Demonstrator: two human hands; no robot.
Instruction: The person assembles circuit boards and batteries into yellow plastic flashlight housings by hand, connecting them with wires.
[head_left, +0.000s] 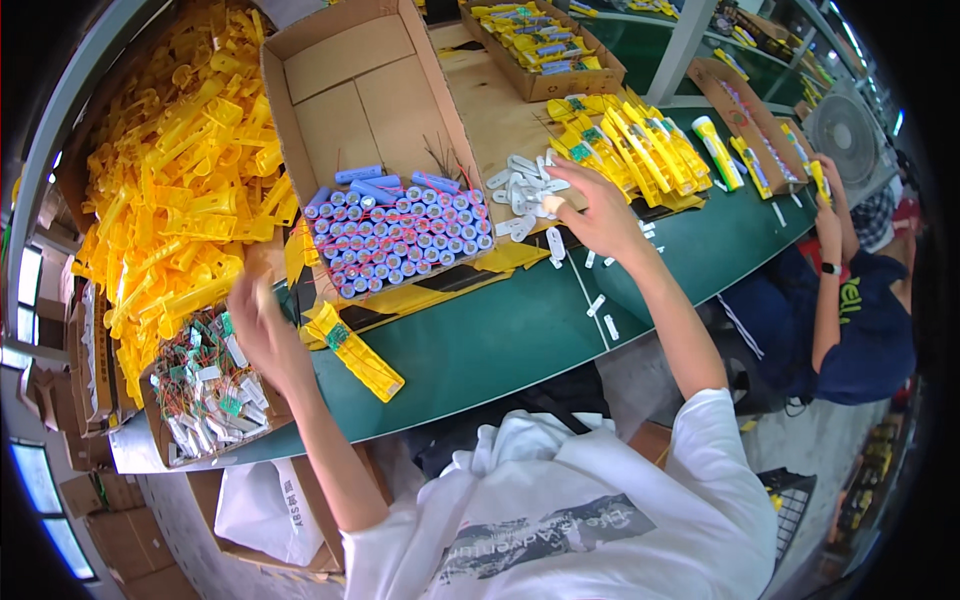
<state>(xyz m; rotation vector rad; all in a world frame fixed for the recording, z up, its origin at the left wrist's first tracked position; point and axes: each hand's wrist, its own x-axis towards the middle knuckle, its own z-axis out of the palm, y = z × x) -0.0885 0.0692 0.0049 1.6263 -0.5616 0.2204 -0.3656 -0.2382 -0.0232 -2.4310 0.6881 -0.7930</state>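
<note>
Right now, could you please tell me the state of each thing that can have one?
Large cardboard box: open, partly filled
Blue cells: mostly standing on end, packed
Yellow shells at left: heaped loosely
White pieces: piled, some scattered
Near yellow shell: lying apart, circuit board showing
Right hand: beside white pieces, grip unclear
Left hand: blurred, grip unclear
Fan: cannot tell if running
</note>
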